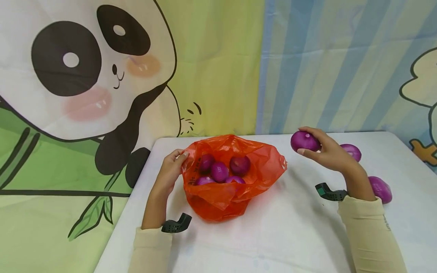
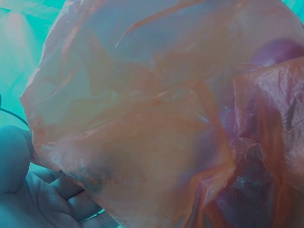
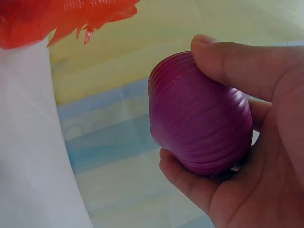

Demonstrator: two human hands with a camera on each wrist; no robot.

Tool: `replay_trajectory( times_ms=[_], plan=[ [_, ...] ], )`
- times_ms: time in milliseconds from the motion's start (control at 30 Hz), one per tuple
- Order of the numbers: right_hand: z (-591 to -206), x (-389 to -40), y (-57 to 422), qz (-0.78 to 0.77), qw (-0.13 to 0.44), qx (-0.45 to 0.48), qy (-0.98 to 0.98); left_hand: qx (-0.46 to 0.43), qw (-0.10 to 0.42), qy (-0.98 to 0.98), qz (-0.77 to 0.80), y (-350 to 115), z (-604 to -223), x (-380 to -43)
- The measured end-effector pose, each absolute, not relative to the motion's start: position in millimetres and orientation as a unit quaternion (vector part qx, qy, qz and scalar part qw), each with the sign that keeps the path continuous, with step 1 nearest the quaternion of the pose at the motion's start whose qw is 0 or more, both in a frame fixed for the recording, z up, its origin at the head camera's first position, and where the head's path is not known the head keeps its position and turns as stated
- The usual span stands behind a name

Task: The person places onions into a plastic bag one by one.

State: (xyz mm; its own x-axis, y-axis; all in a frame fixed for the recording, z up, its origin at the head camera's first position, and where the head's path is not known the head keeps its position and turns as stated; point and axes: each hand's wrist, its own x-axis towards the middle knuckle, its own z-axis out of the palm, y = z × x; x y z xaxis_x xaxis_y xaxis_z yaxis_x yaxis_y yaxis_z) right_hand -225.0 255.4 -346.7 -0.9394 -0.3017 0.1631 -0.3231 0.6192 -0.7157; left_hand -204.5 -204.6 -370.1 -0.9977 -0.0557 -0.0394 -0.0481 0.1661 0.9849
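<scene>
Five red onions (image 1: 219,171) show in the gaping mouth of a red plastic bag (image 1: 218,198), whose rim the left hand (image 1: 170,169) pinches between thumb and fingers. Well apart from the bag's pointed tip, the right hand (image 1: 329,149) has its fingers clamped on another onion (image 1: 305,140), held up by the far edge of the white counter (image 1: 283,231). From here I see room between that onion and the bag, and a broad stretch of counter between the forearms. Two more lie at the right: a back onion (image 1: 352,151) just beyond the hand, and a near onion (image 1: 383,189) partly hidden by the forearm. The counter, rounded at its far corners, meets a printed backdrop (image 1: 222,76) with a big panda (image 1: 85,104) on green and yellow, then blue and cream stripes. The bag is thin, crinkled and see-through, dark lettering near the left hand, its tip ragged. The held bulb is round and glossy, its purple skin finely ribbed. Black wrist cameras (image 1: 176,223) sit beside cream sleeves (image 1: 370,231).
</scene>
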Motion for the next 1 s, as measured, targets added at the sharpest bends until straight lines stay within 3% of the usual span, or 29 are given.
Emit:
replay_trajectory(
  times_ms=[700, 1000],
  plan=[
    [-320.5, -214.3, 214.8, 0.485, -0.001, 0.301, -0.821, 0.030, 0.013, -0.760, -0.649, -205.5, -368.5, -201.9],
    [-312.0, -214.5, 192.8, 0.503, -0.048, 0.380, -0.775, 0.026, 0.013, -0.752, -0.659, -205.3, -367.6, -202.0]
  ],
)
